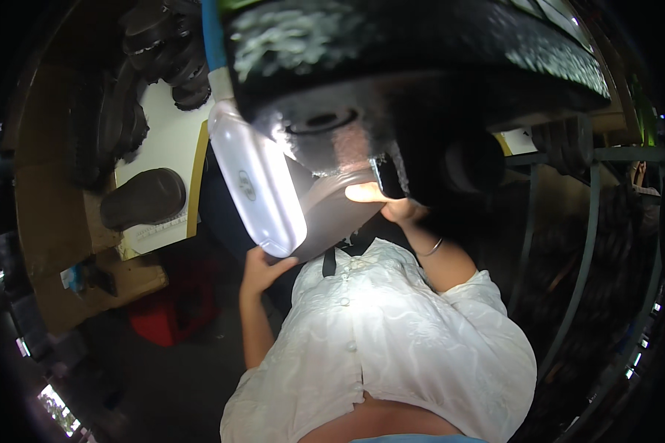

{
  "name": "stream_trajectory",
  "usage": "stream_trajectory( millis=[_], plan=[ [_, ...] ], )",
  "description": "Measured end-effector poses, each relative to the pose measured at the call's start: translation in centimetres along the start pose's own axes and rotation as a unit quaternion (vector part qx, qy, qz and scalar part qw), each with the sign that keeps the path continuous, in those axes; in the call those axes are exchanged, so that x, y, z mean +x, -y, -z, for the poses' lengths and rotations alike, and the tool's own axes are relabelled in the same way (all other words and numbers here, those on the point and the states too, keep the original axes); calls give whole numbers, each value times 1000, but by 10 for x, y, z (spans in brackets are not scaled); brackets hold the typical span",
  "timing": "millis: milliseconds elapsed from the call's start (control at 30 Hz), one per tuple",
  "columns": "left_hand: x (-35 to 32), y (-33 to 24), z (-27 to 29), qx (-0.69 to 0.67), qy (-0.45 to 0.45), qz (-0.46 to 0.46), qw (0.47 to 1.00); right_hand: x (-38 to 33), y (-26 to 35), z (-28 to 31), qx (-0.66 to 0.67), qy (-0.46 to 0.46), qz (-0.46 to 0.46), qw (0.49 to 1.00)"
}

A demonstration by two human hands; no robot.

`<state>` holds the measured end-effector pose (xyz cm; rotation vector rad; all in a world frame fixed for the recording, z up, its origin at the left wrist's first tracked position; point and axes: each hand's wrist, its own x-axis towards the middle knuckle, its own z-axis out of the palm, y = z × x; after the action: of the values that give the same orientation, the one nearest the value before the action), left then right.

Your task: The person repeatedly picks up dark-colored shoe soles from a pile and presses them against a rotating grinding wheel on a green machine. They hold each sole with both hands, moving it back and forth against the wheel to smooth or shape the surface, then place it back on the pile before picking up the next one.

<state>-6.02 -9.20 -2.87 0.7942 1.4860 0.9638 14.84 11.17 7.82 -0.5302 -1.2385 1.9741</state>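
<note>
My left hand (258, 272) holds the lower-left edge of a dark brown curved piece (336, 218), likely a shoe part, at the centre of the frame; my right hand (400, 210) grips its right side, thumb on top, fingers hidden. The piece sits just under the black machine head (421, 96) that fills the top, beside the lit white lamp (255, 177). Judging from this, I'm partway through this piece; its contact with the machine is hidden. At left, a dark shoe (144, 198) rests on a yellow-edged white board (176, 136), more heaped upper left; whether those are finished or waiting, I can't tell.
</note>
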Motion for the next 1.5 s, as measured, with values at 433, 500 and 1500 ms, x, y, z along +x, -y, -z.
stream_trajectory(
  millis=[433, 500, 1500],
  plan=[
    [69, -157, -109, 91, -99, -267, 954, 11, 45, 36, -191, 180, -57, 963],
    [65, -152, -111, 39, -100, -253, 961, -16, 35, 41, -266, 197, -5, 944],
    [21, -71, -76, -120, -146, -198, 962, -35, 37, 99, 146, -190, 141, 961]
  ],
)
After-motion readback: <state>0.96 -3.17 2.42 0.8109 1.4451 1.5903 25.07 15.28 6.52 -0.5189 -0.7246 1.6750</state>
